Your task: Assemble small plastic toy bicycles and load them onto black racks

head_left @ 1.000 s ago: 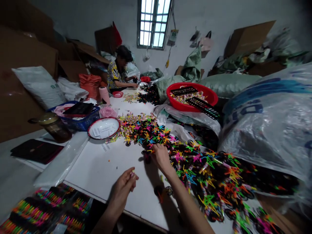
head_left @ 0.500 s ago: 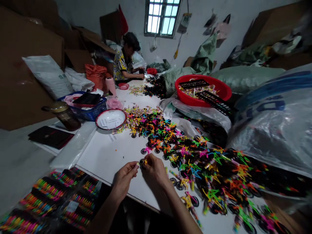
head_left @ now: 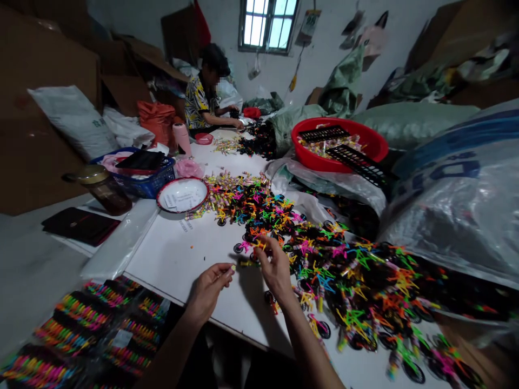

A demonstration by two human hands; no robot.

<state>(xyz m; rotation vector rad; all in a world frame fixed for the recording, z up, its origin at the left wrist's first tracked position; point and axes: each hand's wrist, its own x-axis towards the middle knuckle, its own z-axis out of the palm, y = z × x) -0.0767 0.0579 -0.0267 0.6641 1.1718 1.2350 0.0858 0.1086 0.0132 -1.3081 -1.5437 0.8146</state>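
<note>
Cartons (head_left: 48, 70) and plastic sacks (head_left: 458, 200) are crowding a dim workroom beneath a barred window (head_left: 267, 24), seen here from the head-worn camera. A white tabletop (head_left: 170, 254) is carrying a broad, loose heap of bright plastic toy pieces (head_left: 344, 275) with black wheels, spreading from the middle of the surface towards the lower right. The left grip (head_left: 208, 289) is working at the near edge, its fingers pinched together on a small pale piece (head_left: 232, 268). The right grip (head_left: 275, 270) is raised just beside the heap, its fingers (head_left: 267, 249) standing apart; whether they are holding a piece cannot be told. Much of the heap is lying unsorted, while a clear bag of tightly ranked, multicoloured strips (head_left: 89, 324) is resting at the lower left. Beyond, a red basin (head_left: 365, 135) is holding black racks (head_left: 324, 133) and loose pieces, and a seated co-worker (head_left: 198, 100) is handling a smaller dark pile (head_left: 255, 140) at the far end of the tabletop.
</note>
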